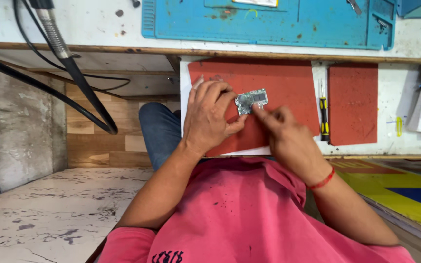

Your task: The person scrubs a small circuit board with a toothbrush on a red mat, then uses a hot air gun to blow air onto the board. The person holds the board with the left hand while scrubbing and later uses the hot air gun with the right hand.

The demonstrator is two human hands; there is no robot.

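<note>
A: Report the position of the work item.

B: A small green circuit board (251, 101) sits at centre frame, above the red mat (288, 87) on the pull-out desk (395, 102). Whether the board rests on the mat or is lifted clear of it cannot be told.

A: State of each grip?

B: The left hand (210, 117) pinches the board's left edge, thumb below and fingers curled over the top. The right hand (288, 134) has its fingertips (260, 111) pressed together at the board's lower right corner; whether a small part sits between them is too small to tell.

A: Progress?

B: The board is bare, with no casing around it, so it appears already out of its housing. No fitted parts or loose screws are visible, so what is left to do cannot be judged.

A: Nearby items?

B: A yellow-and-black screwdriver (324, 117) lies untouched right of the mat, beside a second red mat (353, 102). A blue repair mat (269, 19) lies at top centre. Black cables (81, 87) hang at upper left.
</note>
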